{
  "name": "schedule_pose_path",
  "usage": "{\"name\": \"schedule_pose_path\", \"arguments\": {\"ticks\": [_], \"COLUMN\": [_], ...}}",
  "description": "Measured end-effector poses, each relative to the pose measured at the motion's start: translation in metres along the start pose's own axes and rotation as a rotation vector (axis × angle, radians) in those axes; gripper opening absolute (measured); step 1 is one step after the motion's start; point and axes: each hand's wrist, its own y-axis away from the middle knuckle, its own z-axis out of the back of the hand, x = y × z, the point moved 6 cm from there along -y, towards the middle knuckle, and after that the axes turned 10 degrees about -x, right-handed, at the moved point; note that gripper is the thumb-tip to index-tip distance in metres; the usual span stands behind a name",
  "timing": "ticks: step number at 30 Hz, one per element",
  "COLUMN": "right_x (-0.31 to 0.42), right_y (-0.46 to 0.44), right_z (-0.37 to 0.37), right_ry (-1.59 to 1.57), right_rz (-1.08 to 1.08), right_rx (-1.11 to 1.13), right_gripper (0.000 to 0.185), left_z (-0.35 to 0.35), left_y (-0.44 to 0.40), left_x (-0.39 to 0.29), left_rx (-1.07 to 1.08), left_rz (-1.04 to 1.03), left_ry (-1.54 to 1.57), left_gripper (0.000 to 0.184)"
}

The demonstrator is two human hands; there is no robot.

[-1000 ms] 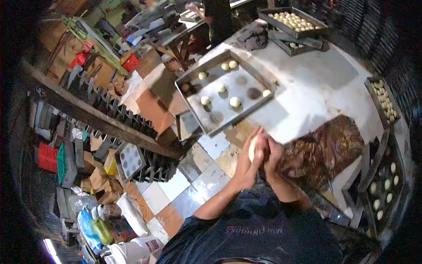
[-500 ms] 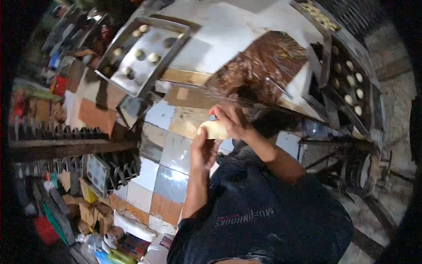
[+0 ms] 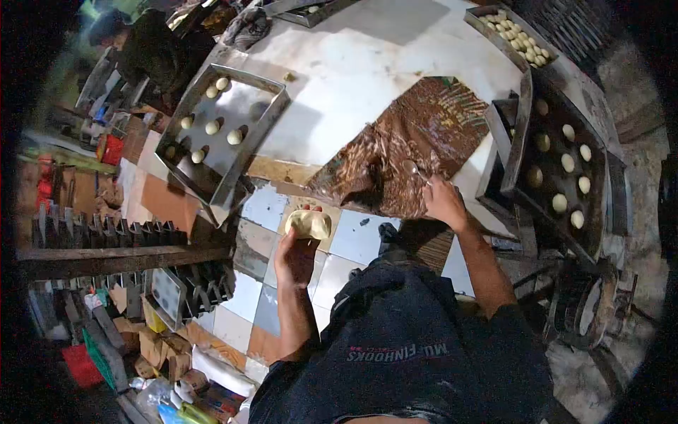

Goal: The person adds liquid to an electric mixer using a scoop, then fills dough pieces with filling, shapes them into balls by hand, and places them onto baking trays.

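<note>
On the fingers of my left hand (image 3: pixel 295 260) rests a flattened piece of pale dough (image 3: pixel 309 223), held by the thumb at its near edge. My right hand (image 3: pixel 445 203) is closed around the handle of a metal spoon (image 3: pixel 412 169). The spoon's bowl is over or touching a spread of glossy brown paste (image 3: pixel 367 162) at the near side of the table; contact is hard to make out. Part of the spoon handle is hidden by my fingers.
To the left is a metal tray (image 3: pixel 279 106) with several dough balls. A dark tray (image 3: pixel 522 138) with more balls leans at the right, and a box of dough balls (image 3: pixel 519 39) stands behind it. A person (image 3: pixel 152 56) bends at the far left. The table (image 3: pixel 332 78) is whitish.
My right hand has left the dough, moved right and taken hold of the spoon. The dough now lies flattened in my left hand, which has shifted left. The view has tilted.
</note>
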Motion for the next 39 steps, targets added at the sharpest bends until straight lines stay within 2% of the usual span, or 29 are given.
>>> {"name": "schedule_pose_path", "arguments": {"ticks": [1,3,5,6,7,8,9,10,15,17,18,20,21,23,25,28,30,31,33,34,35,37,38,39], "right_x": [0.009,0.02,0.031,0.045,0.036,0.031,0.051,0.053,0.055,0.054,0.051,0.02,0.023,0.022,0.022,0.03,0.042,0.038,0.049,0.049,0.045,0.048,0.037,0.029], "right_y": [-0.01,-0.033,-0.056,-0.067,-0.073,-0.08,-0.084,-0.083,-0.069,-0.077,-0.078,-0.074,-0.077,-0.053,-0.047,-0.037,-0.038,-0.027,-0.035,-0.033,-0.031,-0.024,-0.02,-0.016], "right_z": [-0.005,-0.018,-0.026,-0.028,-0.052,-0.073,-0.065,-0.065,-0.079,-0.073,-0.076,-0.101,-0.097,-0.102,-0.101,-0.089,-0.059,-0.064,-0.037,-0.023,-0.021,-0.005,-0.01,-0.011], "right_ry": [0.07,0.133,-0.017,-0.045,-0.042,-0.063,-0.089,-0.004,0.134,-0.001,0.0,-0.554,-0.556,-1.141,-1.178,-1.364,-1.289,-1.295,-0.998,-0.78,-0.777,-0.548,-0.394,-0.386], "right_rz": [0.111,0.245,0.114,0.128,0.132,0.301,0.471,0.404,0.632,0.357,0.358,-0.347,-0.35,-1.058,-1.114,-1.132,-0.749,-0.759,0.085,0.132,0.123,0.5,0.45,0.443], "right_rx": [0.167,0.331,0.278,0.326,0.345,0.103,-0.145,0.047,0.136,0.267,0.269,0.491,0.491,0.8,0.784,0.88,0.819,0.813,0.227,0.2,0.19,-0.069,0.025,0.015], "right_gripper": [0.011,0.007,0.02,0.028,0.028,0.024,0.02,0.025,0.023,0.014,0.014,0.014,0.014,0.016,0.018,0.021,0.021,0.021,0.02,0.014,0.014,0.028,0.04,0.04], "left_z": [-0.004,-0.008,-0.009,-0.007,-0.004,0.003,0.007,0.01,0.017,0.02,0.019,0.014,0.012,0.006,0.001,-0.016,-0.026,-0.031,-0.049,-0.059,-0.069,-0.068,-0.061,-0.065], "left_y": [-0.001,0.0,0.0,0.003,0.006,0.005,0.006,0.007,0.01,0.004,0.0,-0.01,-0.017,-0.031,-0.045,-0.064,-0.078,-0.084,-0.092,-0.094,-0.095,-0.101,-0.107,-0.107], "left_x": [-0.002,-0.009,-0.009,-0.007,-0.006,0.0,0.005,0.009,0.011,0.013,0.013,0.01,0.01,0.014,0.019,0.026,0.038,0.046,0.061,0.071,0.081,0.096,0.105,0.108], "left_rx": [-0.005,-0.092,-0.123,-0.156,-0.188,-0.19,-0.201,-0.215,-0.299,-0.314,-0.318,-0.311,-0.312,-0.273,-0.294,-0.327,-0.333,-0.341,-0.314,-0.289,-0.261,-0.305,-0.27,-0.237], "left_rz": [-0.014,-0.106,-0.152,-0.181,-0.208,-0.188,-0.194,-0.187,-0.211,-0.213,-0.209,-0.199,-0.197,-0.189,-0.164,-0.13,-0.073,-0.025,0.074,0.166,0.257,0.326,0.358,0.39], "left_ry": [-0.007,-0.056,-0.04,-0.038,-0.036,-0.01,-0.001,0.001,0.012,0.032,0.03,0.026,0.023,0.018,0.02,-0.071,-0.091,-0.102,-0.084,-0.057,-0.03,-0.066,-0.044,-0.02], "left_gripper": [0.059,0.064,0.063,0.063,0.063,0.062,0.062,0.062,0.058,0.056,0.055,0.052,0.052,0.047,0.042,0.038,0.035,0.033,0.031,0.03,0.028,0.027,0.027,0.027]}}
